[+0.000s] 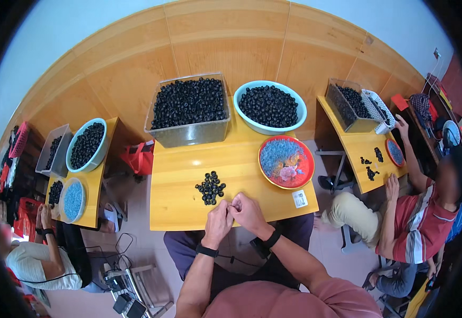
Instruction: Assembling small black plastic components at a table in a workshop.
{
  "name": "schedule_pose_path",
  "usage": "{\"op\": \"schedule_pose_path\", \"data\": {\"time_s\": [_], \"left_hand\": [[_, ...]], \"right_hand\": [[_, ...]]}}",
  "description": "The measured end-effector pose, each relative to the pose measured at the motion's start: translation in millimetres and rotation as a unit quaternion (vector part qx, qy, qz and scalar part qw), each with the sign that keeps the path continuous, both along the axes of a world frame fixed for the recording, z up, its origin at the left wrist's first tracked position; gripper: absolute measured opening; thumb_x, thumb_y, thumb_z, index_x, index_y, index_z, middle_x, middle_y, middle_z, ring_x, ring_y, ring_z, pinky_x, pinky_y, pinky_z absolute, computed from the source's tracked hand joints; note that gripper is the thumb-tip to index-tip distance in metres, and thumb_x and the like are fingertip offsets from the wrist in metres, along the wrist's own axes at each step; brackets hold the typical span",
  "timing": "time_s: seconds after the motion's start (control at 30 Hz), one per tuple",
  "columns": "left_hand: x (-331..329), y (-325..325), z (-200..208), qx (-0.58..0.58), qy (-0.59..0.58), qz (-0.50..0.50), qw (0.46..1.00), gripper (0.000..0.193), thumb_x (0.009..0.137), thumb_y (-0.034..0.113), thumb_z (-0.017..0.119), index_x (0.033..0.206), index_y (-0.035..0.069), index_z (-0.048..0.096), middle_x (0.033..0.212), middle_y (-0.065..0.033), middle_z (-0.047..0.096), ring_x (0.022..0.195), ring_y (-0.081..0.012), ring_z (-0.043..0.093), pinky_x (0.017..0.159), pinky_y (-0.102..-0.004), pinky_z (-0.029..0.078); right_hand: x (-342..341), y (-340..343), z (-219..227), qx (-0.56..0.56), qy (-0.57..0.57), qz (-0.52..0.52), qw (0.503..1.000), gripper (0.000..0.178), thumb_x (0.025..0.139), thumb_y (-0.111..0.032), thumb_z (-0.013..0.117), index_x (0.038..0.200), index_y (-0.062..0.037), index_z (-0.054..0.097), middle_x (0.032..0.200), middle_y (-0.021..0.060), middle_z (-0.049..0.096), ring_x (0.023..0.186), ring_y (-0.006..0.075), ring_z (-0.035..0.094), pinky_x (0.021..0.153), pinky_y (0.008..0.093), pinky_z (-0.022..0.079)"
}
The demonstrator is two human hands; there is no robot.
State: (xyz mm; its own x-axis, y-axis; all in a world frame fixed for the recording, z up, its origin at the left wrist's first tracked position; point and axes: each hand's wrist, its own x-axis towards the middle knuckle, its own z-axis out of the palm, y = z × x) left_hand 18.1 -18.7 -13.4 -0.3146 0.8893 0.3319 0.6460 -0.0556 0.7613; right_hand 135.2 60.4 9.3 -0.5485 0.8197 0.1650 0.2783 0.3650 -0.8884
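My left hand (219, 222) and my right hand (246, 212) meet at the near edge of the yellow table (175, 169), fingertips pinched together. Whatever is between the fingers is too small and covered to make out. Just beyond my left hand lies a loose pile of small black ring-shaped pieces (210, 188). Farther to the right, a red plate (307, 168) with a flower pattern holds many thin, light-blue bits (277, 152). Both wrists wear black bands.
At the table's back stand a clear bin (188, 139) and a light-blue bowl (265, 129), both full of black pieces. A white label (299, 199) is stuck at the right. People sit at similar tables on both sides. A red bag (138, 157) stands left.
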Motion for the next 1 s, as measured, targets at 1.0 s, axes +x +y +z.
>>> {"op": "schedule_pose_path", "data": {"time_s": [1.0], "left_hand": [[0.5,-4.1,6.0,0.041,-0.024,-0.026,0.999,0.026,0.081,0.005,0.068,0.063,-0.002,0.050,0.067,-0.0167,0.053,0.059,-0.0346,0.058,0.057,-0.0422,0.047]], "right_hand": [[-35.4,56.8,16.4,0.194,-0.162,0.162,0.954,0.011,0.084,-0.011,0.063,0.094,-0.0088,0.067,0.088,0.0114,0.068,0.084,0.0343,0.068,0.071,0.0456,0.053]]}}
